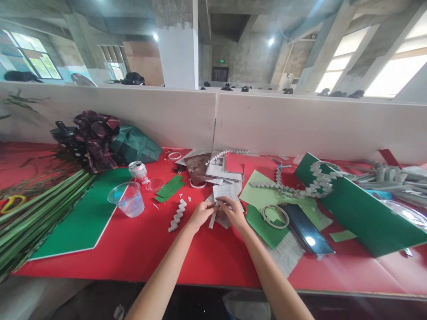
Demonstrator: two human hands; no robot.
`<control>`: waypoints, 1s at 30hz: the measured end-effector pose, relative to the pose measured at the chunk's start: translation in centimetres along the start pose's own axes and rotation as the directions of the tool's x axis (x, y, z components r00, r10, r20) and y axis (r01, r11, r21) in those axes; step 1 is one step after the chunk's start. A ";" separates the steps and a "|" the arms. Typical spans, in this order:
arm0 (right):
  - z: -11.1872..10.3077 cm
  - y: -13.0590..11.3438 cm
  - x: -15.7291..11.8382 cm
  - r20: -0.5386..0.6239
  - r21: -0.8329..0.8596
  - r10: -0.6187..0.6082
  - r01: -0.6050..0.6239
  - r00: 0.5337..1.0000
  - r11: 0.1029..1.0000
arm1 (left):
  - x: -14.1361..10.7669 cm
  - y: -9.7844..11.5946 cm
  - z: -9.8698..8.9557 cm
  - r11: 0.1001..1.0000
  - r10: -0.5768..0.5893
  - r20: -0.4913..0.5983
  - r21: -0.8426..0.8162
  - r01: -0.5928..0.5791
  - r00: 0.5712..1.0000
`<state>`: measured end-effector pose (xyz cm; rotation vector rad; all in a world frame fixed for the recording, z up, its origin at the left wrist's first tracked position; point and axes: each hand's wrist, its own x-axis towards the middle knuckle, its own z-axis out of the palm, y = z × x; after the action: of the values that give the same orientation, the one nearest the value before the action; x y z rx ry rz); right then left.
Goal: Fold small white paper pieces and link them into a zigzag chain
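While both hands meet near the middle of the red, smooth-topped table (150,262), a narrow paper strip (212,219), pale and flat, hangs down between them toward the tabletop. Its upper end lies at the fingertips of the left hand (202,214) and the right hand (232,210), each grip closed with its fingers pinching the thin paper. Just beyond the fingers lies a whitish printed sheet (227,190), with crumpled, greyish paper below. Left of the hands rests a short zigzag chain (177,216) of folded paper, its links angular and tightly interlocked; a longer pleated chain (313,192) curls over light green paper and up against a stiff green board (360,209) on the right. Nearby are a white ring (275,216), round and rigid, a glossy dark phone (307,229), a clear plastic cup (130,202), a metal can (138,171) and long, ribbed green leaves (50,209).
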<state>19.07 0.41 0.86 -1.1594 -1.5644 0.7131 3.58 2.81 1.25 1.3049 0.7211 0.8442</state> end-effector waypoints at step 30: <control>0.2 0.5 0.2 0.018 -0.034 -0.053 0.054 0.998 0.998 | -0.4 -0.1 0.7 0.652 0.362 -0.052 0.728 -0.212 0.931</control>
<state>19.01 0.84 0.41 -1.1351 -1.6217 0.6644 4.03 2.09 1.21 2.1111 1.0811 1.0014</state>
